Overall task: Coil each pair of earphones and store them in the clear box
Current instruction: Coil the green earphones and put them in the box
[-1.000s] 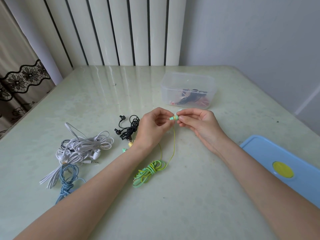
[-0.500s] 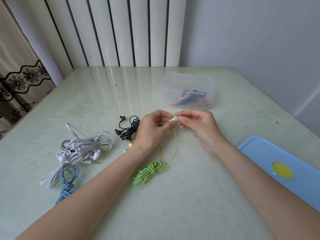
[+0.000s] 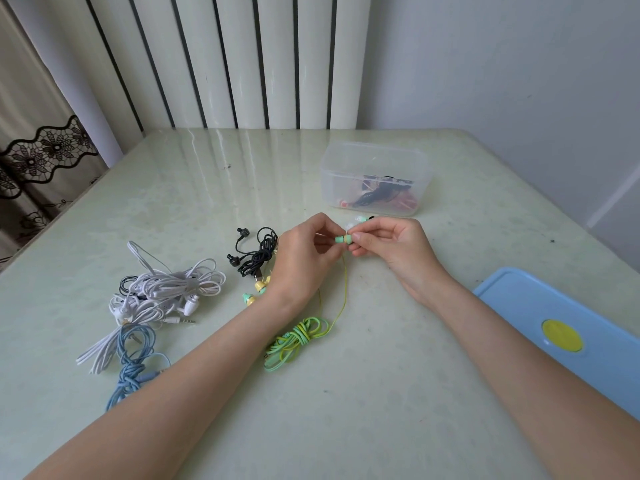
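Note:
My left hand (image 3: 304, 258) and my right hand (image 3: 391, 247) meet above the table's middle, both pinching a small mint-green earbud (image 3: 344, 239). Its thin yellow-green wire drops to a green and yellow earphone bundle (image 3: 298, 341) lying on the table below. The clear box (image 3: 374, 178) stands just beyond my hands, open, with coiled black and pink earphones inside. More earphones lie to the left: a black pair (image 3: 254, 254), a white tangle (image 3: 162, 292) and a blue pair (image 3: 133, 362). Two loose green-yellow earbuds (image 3: 254, 294) sit by my left wrist.
The box's blue lid (image 3: 568, 337) with a yellow disc lies at the right edge of the pale green table (image 3: 346, 410). A white radiator and a wall stand behind the table; a lace-trimmed curtain hangs at the left.
Both hands stay together on the earbud with only slight finger shifts. The green bundle and the other earphones have not moved.

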Motion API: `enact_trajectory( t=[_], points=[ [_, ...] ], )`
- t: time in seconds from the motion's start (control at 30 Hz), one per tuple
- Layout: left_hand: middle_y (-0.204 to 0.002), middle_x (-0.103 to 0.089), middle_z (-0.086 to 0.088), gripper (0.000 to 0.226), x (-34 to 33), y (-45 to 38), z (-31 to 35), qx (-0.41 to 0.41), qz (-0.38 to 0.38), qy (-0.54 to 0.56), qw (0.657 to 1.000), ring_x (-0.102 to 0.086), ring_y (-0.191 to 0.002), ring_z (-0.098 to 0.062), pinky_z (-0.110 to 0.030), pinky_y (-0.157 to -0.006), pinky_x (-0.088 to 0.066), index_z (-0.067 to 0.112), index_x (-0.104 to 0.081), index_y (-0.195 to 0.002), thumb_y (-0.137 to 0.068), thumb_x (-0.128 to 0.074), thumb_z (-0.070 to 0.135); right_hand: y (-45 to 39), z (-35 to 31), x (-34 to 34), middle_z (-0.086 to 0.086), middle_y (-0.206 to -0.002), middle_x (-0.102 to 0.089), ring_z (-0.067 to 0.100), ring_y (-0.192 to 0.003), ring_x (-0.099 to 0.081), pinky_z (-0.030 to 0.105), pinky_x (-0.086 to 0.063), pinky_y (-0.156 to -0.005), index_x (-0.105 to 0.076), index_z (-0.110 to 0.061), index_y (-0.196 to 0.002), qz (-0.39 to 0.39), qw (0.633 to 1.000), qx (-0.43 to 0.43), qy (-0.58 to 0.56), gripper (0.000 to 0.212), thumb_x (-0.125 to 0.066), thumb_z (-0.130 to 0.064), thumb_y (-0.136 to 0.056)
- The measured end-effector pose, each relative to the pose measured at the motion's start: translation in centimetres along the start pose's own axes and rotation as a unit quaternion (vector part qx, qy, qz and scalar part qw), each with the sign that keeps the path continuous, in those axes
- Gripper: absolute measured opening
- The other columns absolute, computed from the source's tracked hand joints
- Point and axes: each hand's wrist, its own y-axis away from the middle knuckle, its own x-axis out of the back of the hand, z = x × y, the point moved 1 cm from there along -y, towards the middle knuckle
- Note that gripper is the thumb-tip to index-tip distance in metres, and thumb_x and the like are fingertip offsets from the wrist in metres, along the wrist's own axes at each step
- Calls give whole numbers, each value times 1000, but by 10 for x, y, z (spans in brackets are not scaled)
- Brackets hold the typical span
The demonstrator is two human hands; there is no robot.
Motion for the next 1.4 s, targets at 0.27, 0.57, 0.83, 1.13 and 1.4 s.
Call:
enact_trajectory(
  t=[0.27, 0.57, 0.83, 1.13, 1.4],
  points=[
    [-77, -65, 3, 7, 6, 0, 11, -24, -16, -47, 998, -62, -71, -5, -8, -67, -47, 11, -64, -88, -82, -65, 11, 3, -7, -2, 10, -69, -61, 1, -51, -57, 12, -48, -54, -62, 7, -92, -6, 999, 4, 42, 13, -61, 8, -79],
    [-79, -67, 1, 7, 79, 10, 30, 4, -157, -270, 950, -59, -73, -17, -30, -77, -49, 16, -68, -84, -83, -61, 16, 13, -34, -3, 6, -69, -63, 5, -47, -55, 13, -43, -48, -63, -11, -76, -164, 952, -47, 255, 13, -64, 1, -80],
    [-98, -62, -11, 28, 89, 28, 35, 111, -225, -455, 855, -56, -92, -28, -26, -68, -35, 7, -62, -101, -83, -60, 29, 25, -46, 0, 9, -73, -67, 13, -57, -57, 32, -48, -64, -69, -15, -76, -208, 879, -58, 425, 7, -66, -10, -79],
    [-80, -51, 1, 16, 90, 29, 54, 8, -184, -365, 913, -48, -76, -18, -23, -57, -34, 10, -64, -93, -77, -65, 9, 2, -49, 20, 6, -81, -70, 4, -61, -52, 7, -38, -60, -73, -6, -87, 0, 893, 13, 449, 13, -63, -11, -82],
    [-72, -59, 6, 19, 48, 0, 57, 20, -199, -189, 961, -61, -67, -16, -26, -72, -50, 17, -66, -87, -79, -60, 0, -22, -32, 7, 11, -89, -72, 16, -76, -58, 16, -44, -70, -74, -6, -84, -22, 863, 39, 503, 14, -61, -4, -77]
  ],
)
